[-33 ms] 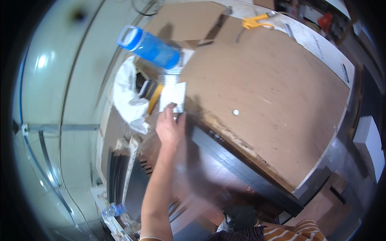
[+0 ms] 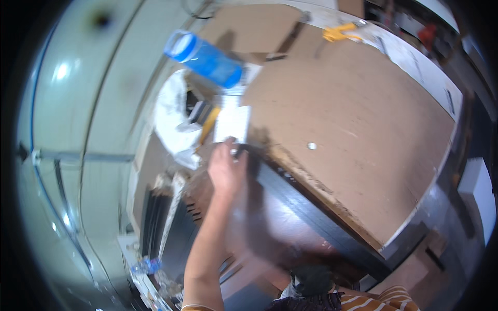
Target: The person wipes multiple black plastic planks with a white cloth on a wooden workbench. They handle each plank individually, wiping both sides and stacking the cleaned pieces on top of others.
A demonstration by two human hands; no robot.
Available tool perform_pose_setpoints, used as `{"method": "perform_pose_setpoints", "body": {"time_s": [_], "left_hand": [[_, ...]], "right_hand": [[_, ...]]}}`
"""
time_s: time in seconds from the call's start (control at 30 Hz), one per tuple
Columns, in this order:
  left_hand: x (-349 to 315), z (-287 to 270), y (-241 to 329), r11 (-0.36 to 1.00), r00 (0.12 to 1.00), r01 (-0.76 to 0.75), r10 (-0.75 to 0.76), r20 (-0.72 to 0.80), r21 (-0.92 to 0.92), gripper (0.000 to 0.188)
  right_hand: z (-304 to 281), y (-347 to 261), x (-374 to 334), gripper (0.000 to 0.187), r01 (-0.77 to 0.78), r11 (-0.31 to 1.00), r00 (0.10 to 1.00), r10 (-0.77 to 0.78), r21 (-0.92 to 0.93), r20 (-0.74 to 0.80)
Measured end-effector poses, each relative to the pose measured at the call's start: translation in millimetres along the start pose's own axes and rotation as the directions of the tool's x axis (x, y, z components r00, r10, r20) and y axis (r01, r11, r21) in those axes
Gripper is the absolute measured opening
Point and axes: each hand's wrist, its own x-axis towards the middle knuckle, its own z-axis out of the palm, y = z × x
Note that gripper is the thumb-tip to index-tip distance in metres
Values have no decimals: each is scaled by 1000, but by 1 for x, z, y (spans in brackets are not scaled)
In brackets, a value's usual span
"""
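Note:
My left hand reaches forward, its fingertips at the near edge of a white paper sheet. Thumb and fingers are bent toward each other with a small whitish bit between them, too blurred to name. To the left of the sheet lies a white plastic bag, with a dark and yellow object by its opening. A blue bottle lies beyond the sheet. At the lower edge is a dark grey bundle or glove beside a striped sleeve; my right hand cannot be clearly made out there.
A large brown board bears a small white disc. Along its near side run stacked dark strips. A yellow air gun lies at the far edge. Dark panels stand at left; a white block is far right.
The whole view has shifted slightly, so things sit farther right. My left hand has drawn back a little from the paper sheet toward me.

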Motion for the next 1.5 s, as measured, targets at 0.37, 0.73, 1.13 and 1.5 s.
{"method": "perform_pose_setpoints", "body": {"time_s": [0.37,0.73,1.13,1.5], "left_hand": [[-273,-199,111,792,760,564,-388,521,-233,23],[-405,-235,197,257,463,770,-855,235,-584,77],[-692,-473,104,342,-410,308,-795,-448,-888,48],[-755,-447,89,130,-288,138,-943,-165,-982,56]], "right_hand": [[14,-45,29,25,81,969,989,-108,235,104],[70,-190,-4,28,-251,682,822,-224,687,523],[188,-231,-82,50,587,805,665,-418,-86,618],[276,-227,17,45,288,854,638,167,-434,752]]}}
